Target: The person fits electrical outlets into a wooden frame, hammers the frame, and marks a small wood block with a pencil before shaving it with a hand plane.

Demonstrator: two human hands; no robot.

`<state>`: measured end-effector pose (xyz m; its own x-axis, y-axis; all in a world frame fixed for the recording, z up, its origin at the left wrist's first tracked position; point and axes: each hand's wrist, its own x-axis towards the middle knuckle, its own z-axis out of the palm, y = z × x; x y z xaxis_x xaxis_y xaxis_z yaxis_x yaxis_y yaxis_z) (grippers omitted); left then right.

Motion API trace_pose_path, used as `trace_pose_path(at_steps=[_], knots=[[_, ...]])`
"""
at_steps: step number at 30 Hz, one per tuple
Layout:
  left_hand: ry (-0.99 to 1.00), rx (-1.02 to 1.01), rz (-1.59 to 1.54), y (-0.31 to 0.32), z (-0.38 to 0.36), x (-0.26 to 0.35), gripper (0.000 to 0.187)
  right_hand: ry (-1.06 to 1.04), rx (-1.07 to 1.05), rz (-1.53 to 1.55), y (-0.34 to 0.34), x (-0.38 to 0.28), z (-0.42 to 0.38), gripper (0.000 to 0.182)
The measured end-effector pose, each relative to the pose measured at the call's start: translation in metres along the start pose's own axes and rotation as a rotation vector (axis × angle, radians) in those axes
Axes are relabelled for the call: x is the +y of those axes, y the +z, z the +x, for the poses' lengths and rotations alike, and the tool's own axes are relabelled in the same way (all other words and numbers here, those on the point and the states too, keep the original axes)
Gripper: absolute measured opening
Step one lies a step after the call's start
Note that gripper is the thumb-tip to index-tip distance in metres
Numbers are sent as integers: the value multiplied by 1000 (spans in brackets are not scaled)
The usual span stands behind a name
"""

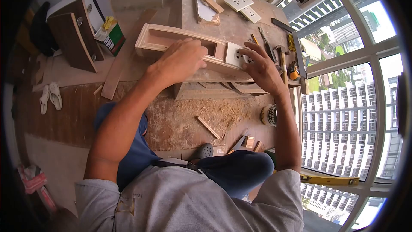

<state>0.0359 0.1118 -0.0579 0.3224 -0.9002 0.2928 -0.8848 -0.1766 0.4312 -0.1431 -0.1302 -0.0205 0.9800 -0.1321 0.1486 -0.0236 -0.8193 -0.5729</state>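
Observation:
A long, narrow plywood box (148,38) with open compartments lies across the near part of the workbench. My left hand (182,58) is closed over its near wall, fingers bent down towards the inside; the fingertips are partly hidden. At the box's right end sits a white socket outlet plate (231,55), lying over the opening. My right hand (261,66) has its curled fingers and thumb around the right part of this plate, covering some of its holes. Two more white socket plates (238,2) lie farther back on the bench.
On the bench's right side lie a hammer (283,62), a chisel-like tool (267,45) and an orange-black tape measure (294,71). A wood block (212,4) rests at the back. Shavings (184,116) and an offcut (208,127) litter the floor. Windows (339,120) line the right.

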Motion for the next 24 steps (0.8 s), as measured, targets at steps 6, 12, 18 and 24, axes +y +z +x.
trace_pose_path(at_steps=[6, 12, 18, 24], knots=[[-2, 111, -111, -11, 2, 22, 39, 173, 289, 50, -11, 30, -14, 30], [62, 181, -105, 3, 13, 35, 47, 418, 428, 623, 24, 37, -35, 28], [36, 114, -184, 18, 16, 33, 53, 387, 468, 180, 14, 19, -40, 30], [42, 164, -94, 18, 24, 49, 44, 495, 392, 642, 18, 38, -54, 34]])
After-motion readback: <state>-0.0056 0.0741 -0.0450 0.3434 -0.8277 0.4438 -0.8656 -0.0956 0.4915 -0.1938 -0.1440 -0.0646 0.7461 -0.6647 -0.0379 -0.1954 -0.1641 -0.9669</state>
